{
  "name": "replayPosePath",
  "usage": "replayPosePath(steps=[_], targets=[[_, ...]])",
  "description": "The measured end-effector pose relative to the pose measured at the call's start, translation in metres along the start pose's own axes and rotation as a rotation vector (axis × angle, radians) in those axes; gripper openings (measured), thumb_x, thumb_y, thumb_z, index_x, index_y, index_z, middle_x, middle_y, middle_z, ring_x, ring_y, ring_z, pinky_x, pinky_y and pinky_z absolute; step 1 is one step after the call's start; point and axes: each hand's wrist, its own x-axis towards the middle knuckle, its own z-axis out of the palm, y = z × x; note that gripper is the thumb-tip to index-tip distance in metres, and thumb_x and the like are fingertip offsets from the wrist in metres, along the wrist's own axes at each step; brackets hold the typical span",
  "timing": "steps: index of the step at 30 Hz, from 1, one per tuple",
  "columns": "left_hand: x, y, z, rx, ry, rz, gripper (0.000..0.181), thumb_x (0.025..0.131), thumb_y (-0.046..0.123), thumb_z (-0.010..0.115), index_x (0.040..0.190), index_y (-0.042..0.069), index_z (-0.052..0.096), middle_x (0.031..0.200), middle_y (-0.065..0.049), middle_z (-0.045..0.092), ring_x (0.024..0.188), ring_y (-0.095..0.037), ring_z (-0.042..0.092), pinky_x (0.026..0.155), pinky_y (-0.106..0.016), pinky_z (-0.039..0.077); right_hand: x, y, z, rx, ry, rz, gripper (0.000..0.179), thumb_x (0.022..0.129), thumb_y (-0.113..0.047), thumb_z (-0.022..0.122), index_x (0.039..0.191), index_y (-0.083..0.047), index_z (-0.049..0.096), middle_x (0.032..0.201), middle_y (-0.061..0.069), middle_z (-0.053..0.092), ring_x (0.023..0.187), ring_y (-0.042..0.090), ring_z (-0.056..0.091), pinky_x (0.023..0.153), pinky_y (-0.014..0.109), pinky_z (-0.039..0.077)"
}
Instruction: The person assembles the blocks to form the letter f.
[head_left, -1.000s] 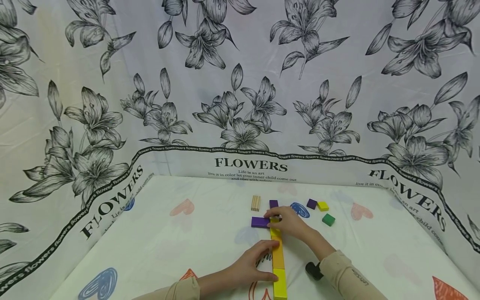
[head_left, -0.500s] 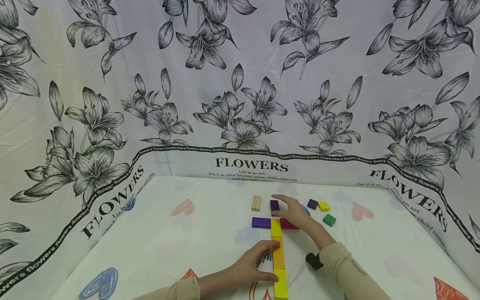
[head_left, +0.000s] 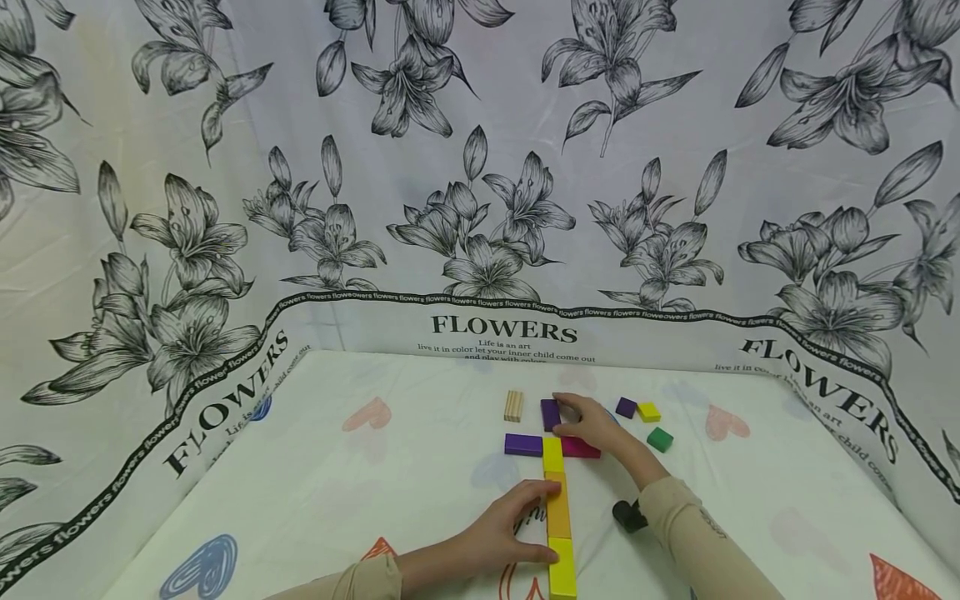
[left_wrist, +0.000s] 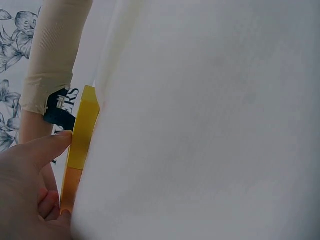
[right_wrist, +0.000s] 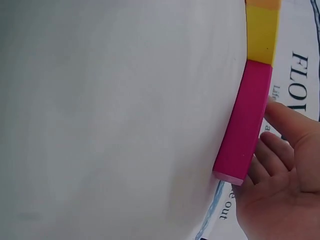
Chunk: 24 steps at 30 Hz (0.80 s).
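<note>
In the head view a line of wooden blocks runs away from the person: a front yellow block (head_left: 562,569), an orange block (head_left: 558,507) and a smaller yellow block (head_left: 552,455). My left hand (head_left: 487,529) lies along its left side, thumb against the front yellow block and a forefinger on the orange one. At the far end a purple block (head_left: 523,444) and a magenta block (head_left: 581,448) form a crossbar. My right hand (head_left: 595,423) has its forefinger and thumb tips at the two ends of another purple block (head_left: 551,415). I cannot tell whether they pinch it.
A striped bare-wood block (head_left: 513,406) stands left of the far purple block. To the right lie a small purple cube (head_left: 626,407), a yellow piece (head_left: 648,412) and a green piece (head_left: 660,439). A flower-printed curtain (head_left: 480,208) surrounds the white cloth.
My right hand has left the small yellow block for the far purple block, then shifted slightly right, uncovering the crossbar. The left hand has stayed put.
</note>
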Motion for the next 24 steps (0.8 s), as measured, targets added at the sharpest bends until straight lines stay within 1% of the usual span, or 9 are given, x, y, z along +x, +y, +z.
replayPosePath(steps=[8,19,24], targets=[[0.0003,-0.0006,0.0003,-0.001,-0.004,0.001,0.069,0.085,0.025,0.076,0.144,0.029,0.042,0.149,0.009,0.042,0.138,-0.004,0.040,0.118,-0.029,0.035,0.0029,0.0040,-0.0014,0.024,0.039,-0.028,0.059,0.086,-0.023,0.075,0.139,-0.013,0.053,0.141,0.012,0.056,0.131,0.036,0.051,0.109,0.052,0.044],[0.0008,-0.0010,0.0001,0.002,-0.006,0.010,0.070,0.085,0.025,0.076,0.145,0.028,0.041,0.150,0.008,0.041,0.138,-0.004,0.040,0.118,-0.028,0.034,-0.0012,-0.0031,-0.0028,0.050,0.045,-0.037,0.058,0.086,-0.024,0.075,0.139,-0.014,0.054,0.140,0.010,0.057,0.134,0.036,0.049,0.109,0.054,0.043],[0.0000,0.0009,0.0001,0.000,-0.003,-0.002,0.069,0.084,0.025,0.076,0.144,0.028,0.042,0.149,0.008,0.042,0.138,-0.006,0.040,0.117,-0.029,0.035,-0.0044,-0.0049,-0.0023,0.057,0.036,-0.040,0.058,0.085,-0.024,0.076,0.138,-0.014,0.054,0.140,0.010,0.058,0.134,0.036,0.049,0.110,0.054,0.043]])
